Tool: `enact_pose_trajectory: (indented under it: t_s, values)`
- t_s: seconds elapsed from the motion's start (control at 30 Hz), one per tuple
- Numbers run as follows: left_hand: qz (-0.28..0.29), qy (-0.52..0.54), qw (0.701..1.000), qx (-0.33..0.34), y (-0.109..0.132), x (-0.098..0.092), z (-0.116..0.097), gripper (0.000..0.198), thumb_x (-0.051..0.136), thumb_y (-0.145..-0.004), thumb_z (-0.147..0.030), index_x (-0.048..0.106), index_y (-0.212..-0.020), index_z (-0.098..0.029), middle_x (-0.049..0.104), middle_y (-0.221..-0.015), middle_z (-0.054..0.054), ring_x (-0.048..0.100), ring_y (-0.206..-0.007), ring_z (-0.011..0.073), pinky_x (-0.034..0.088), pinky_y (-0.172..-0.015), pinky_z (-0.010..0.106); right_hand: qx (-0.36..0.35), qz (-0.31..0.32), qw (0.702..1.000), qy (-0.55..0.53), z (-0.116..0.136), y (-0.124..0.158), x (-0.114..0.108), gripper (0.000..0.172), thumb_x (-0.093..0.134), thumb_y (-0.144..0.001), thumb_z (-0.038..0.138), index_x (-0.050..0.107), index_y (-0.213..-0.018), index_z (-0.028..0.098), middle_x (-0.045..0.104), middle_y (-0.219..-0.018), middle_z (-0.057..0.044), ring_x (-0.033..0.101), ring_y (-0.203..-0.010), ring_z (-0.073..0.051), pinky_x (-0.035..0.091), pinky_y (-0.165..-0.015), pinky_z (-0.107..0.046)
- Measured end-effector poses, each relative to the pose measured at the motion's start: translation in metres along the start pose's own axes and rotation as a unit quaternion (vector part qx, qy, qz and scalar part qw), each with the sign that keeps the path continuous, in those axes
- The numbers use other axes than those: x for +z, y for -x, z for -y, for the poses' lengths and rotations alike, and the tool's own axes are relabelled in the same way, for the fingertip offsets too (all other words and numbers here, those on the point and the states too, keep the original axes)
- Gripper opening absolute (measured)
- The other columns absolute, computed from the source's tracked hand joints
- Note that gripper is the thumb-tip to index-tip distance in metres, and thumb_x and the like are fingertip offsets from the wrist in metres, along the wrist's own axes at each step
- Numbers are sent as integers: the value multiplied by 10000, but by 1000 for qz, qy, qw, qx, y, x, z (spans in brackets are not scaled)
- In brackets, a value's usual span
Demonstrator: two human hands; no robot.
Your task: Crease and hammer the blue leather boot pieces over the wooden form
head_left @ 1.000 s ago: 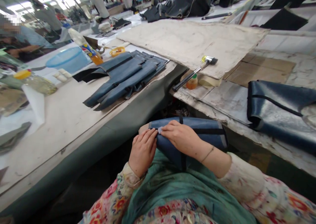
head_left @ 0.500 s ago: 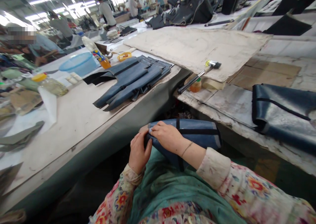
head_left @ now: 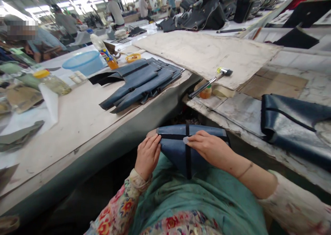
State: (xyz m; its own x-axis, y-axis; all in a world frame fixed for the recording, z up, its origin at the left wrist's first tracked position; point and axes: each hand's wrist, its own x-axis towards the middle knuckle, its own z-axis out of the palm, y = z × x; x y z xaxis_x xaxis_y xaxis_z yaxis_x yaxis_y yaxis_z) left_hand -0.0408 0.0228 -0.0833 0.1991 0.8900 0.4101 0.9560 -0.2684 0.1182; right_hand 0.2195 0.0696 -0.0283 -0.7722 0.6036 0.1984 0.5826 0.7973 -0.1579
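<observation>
Two-handed: left hand point(head_left: 148, 154) atop a blue leathery panel point(head_left: 172, 154), can't tell if gripping. Right hand point(head_left: 210, 148) pinches a pale disc point(head_left: 185, 140).

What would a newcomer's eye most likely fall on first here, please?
Probably the blue piece with crossing black strips, at the lower centre: the left hand touches its left end, and the right hand pinches a small pale object near the crossing. Next might come the stack of blue pieces beyond the left hand, and the hammer at the pale sheet's near edge.
</observation>
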Motion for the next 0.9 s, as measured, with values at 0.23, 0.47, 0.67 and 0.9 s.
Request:
enact_pose_trajectory:
  t_s: [0.23, 0.47, 0.67, 0.9]
  values:
    - [54, -13, 998, 9, -26, -18, 10, 287, 382, -921, -332, 633, -952, -196, 669, -1011, 66, 575, -954, 218, 438, -817, 378, 110, -81, 990, -40, 1, 49, 0, 263, 452, -876, 220, 630, -1066, 250, 665, -1096, -4, 558, -985, -125, 529, -877, -282]
    - [66, 47, 993, 87, -152, -20, -33, 299, 408, -900, -306, 577, -1075, -133, 624, -1082, 98, 559, -1008, 215, 416, -930, 353, 187, -146, 971, -13, 13, 51, 12, 258, 493, -857, 231, 621, -1076, 275, 672, -1068, -12, 585, -959, -135, 535, -840, -289]
    - [147, 105, 983, 14, -270, 25, -121, 562, 502, -835, -206, 345, -1351, -50, 472, -1313, 210, 453, -1207, 318, 360, -993, 404, 196, -154, 968, 8, 18, 50, 14, 260, 517, -841, 208, 618, -1075, 256, 685, -1054, 7, 603, -942, -137, 547, -802, -269]
    - [189, 159, 967, -60, -307, 57, -145, 344, 407, -888, -244, 499, -1155, -48, 618, -1073, 206, 605, -988, 254, 448, -815, 330, 231, -140, 960, 71, 31, 52, 30, 358, 511, -835, 177, 570, -1188, 180, 648, -1171, -39, 593, -1010, -183, 564, -793, -297]
